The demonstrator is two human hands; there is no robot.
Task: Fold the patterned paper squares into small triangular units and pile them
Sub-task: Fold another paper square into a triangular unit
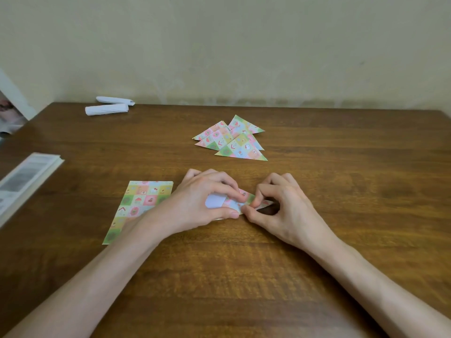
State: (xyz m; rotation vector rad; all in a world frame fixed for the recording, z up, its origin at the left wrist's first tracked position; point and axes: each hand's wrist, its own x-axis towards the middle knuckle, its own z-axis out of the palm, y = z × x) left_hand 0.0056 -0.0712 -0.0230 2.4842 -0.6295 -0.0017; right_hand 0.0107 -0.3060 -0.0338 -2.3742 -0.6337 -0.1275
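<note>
- Wooden counter (341, 191) lies under both your forearms, which reach in from the bottom corners and meet near its middle.
- Your left hand (195, 203) is knuckles-up, its fingers (227, 189) curled down and clamped with the thumb on the half-folded paper (240, 203).
- Your right hand (285, 211) faces it, wrist turned inward. The thumb and forefinger are pinched together on the paper's right part, and the other fingers arch above the counter.
- The half-folded paper sits on the counter between the two hands. A white underside shows beneath your left palm and a patterned strip between the fingertips.
- Most of that paper is covered by your hands, so you cannot tell its full outline or which fold is being made. Its right tip is lost in shadow under your right hand.
- The stack of patterned squares (136, 203) lies flat just left of your left hand, and your left wrist hides its near right corner.
- The pile of triangles (231, 140) rests farther back, well apart from your hands. The units overlap, so you cannot count them for certain.
- Two white paper rolls (107, 109) lie near the far left edge.
- A book (24, 179) is cut off by the left edge, its print too blurred to read.
</note>
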